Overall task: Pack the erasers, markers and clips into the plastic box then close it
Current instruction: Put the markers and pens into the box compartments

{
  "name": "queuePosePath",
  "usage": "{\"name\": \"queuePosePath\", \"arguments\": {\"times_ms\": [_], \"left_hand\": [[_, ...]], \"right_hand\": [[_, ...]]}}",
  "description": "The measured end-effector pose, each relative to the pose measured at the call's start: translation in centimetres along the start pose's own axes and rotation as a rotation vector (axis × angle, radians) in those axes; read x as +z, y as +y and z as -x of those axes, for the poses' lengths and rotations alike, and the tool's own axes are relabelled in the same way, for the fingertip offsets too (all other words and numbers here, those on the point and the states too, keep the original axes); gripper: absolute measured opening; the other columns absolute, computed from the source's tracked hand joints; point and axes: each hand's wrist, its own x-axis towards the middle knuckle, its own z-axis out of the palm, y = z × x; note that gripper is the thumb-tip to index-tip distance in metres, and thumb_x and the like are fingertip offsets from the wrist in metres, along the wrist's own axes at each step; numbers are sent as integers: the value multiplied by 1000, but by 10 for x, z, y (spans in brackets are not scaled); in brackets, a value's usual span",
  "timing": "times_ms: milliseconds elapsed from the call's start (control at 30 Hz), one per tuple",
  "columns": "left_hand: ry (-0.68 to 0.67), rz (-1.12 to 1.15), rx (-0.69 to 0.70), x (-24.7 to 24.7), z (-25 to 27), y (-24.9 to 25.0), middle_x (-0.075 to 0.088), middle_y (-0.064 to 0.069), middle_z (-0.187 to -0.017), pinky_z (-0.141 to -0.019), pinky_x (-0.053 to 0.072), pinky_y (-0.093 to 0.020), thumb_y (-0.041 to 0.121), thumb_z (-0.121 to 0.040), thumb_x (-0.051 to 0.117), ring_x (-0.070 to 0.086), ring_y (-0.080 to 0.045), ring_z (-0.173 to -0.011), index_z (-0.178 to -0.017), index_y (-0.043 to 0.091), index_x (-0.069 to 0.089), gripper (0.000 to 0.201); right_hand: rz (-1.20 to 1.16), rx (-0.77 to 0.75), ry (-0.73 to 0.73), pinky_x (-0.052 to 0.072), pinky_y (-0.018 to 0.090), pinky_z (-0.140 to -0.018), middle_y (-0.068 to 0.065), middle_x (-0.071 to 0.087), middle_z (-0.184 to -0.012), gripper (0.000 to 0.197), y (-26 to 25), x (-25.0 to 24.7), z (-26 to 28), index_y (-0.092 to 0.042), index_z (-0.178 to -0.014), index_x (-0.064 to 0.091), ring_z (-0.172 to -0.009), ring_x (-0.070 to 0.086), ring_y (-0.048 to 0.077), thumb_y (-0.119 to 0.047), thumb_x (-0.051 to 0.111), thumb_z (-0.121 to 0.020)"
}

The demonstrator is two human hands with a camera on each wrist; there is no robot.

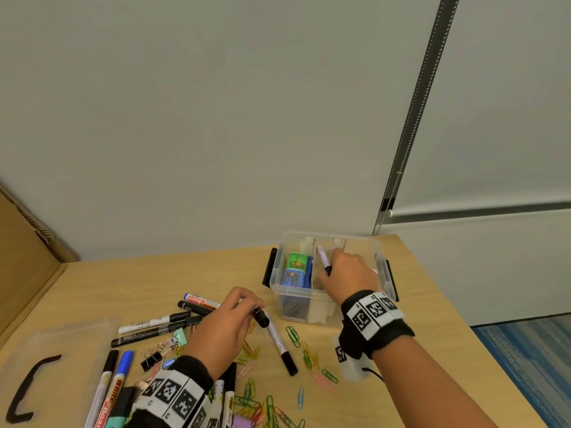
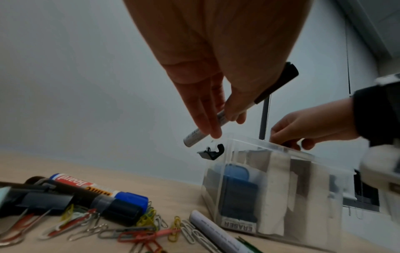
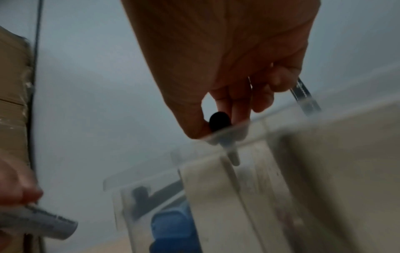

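Observation:
The clear plastic box (image 1: pixel 296 293) stands open at the back right of the table, with a green and a blue eraser (image 1: pixel 295 268) in its left compartment. Over the right compartment my right hand (image 1: pixel 326 273) pinches a pale marker (image 1: pixel 323 256), tip end tilted up; its black end (image 3: pixel 218 120) shows between thumb and fingers. My left hand (image 1: pixel 247 308), just left of the box, holds a black-capped marker (image 1: pixel 260 317) above the table; its grey barrel (image 2: pixel 193 137) sticks out below the fingers. More markers (image 1: pixel 160 324), binder clips (image 1: pixel 159 350) and paper clips (image 1: pixel 296 338) lie loose.
The clear lid (image 1: pixel 71 335) with a black handle (image 1: pixel 24 387) lies at the front left. A white marker (image 1: pixel 279 342) lies in front of the box. A cardboard panel (image 1: pixel 21 257) stands along the left edge. The wall runs close behind the box.

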Motion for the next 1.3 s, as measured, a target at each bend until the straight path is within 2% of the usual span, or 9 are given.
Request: {"name": "queuePosePath", "arguments": {"times_ms": [133, 200, 300, 400, 533, 733, 933, 1100, 1300], "left_hand": [[-9, -25, 21, -2, 0, 4, 42, 17, -120, -63, 53, -24, 17, -94, 42, 58, -4, -74, -118, 28, 53, 29], [-9, -29, 30, -7, 1, 4, 43, 16, -120, -60, 53, -25, 21, -92, 37, 58, -5, -71, -118, 28, 54, 31], [-41, -61, 61, -12, -5, 13, 43, 15, -125, -63, 49, -14, 20, -93, 40, 56, -3, -72, -121, 28, 54, 32], [-99, -133, 109, -14, -31, 37, 40, 13, -134, -73, 39, -4, 17, -95, 47, 57, -3, -88, -127, 26, 52, 34], [-147, -305, 259, -1, -87, 73, 41, 3, -140, -87, 51, -22, 11, -90, 56, 58, -16, -104, -132, 22, 48, 43], [-477, -655, 371, 35, -159, 86, 53, -12, -120, -66, 54, -37, 2, -86, 59, 57, -25, -77, -129, 7, 48, 45], [-680, -755, 259, 51, -187, 97, 54, -16, -132, -90, 45, -37, 22, -101, 32, 55, -35, -113, -140, 12, 40, 41], [-429, -507, 279, 28, -162, 92, 57, -5, -127, -93, 47, -38, 5, -91, 49, 57, -26, -109, -129, 19, 54, 41], [94, -184, 121, -11, -80, 47, 48, 15, -100, -82, 31, -19, 25, -95, 43, 41, -4, -91, -105, 26, 60, 20]], "right_hand": [[-33, -63, -72, 49, 36, -82, 2, 59, -91, 33, 1, 7, -7, -18, -98, 62, -99, 54, 22, -43, 42, -95], [-106, -128, 60, 44, 32, -84, -5, 58, -93, 31, 18, 6, -4, -21, -97, 63, -99, 51, 18, -39, 38, -97], [-153, -88, 315, 42, 34, -91, -4, 58, -115, 27, 57, 8, 6, -22, -112, 60, -107, 46, 16, -28, 41, -95], [-126, 77, 234, 37, 42, -103, 5, 40, -145, 44, 88, 25, 15, -16, -137, 42, -129, 37, 25, -28, 42, -94], [-278, 115, 115, 38, 40, -106, 7, 24, -155, 57, 95, 43, 17, -13, -150, 17, -134, 35, 27, -24, 32, -96], [-266, 91, 143, 43, 39, -102, 7, 25, -155, 59, 95, 43, 19, -13, -151, 16, -134, 38, 24, -22, 32, -94], [-232, 95, 145, 43, 37, -100, 8, 24, -156, 59, 95, 42, 20, -9, -150, 17, -130, 40, 26, -22, 33, -95], [-220, 97, 124, 44, 38, -98, 9, 25, -155, 59, 96, 43, 19, -7, -150, 18, -127, 42, 28, -22, 33, -95], [-142, 16, 303, 29, 49, -110, 12, 31, -150, 54, 83, 35, 32, -12, -141, 35, -136, 28, 35, -21, 47, -90]]}}
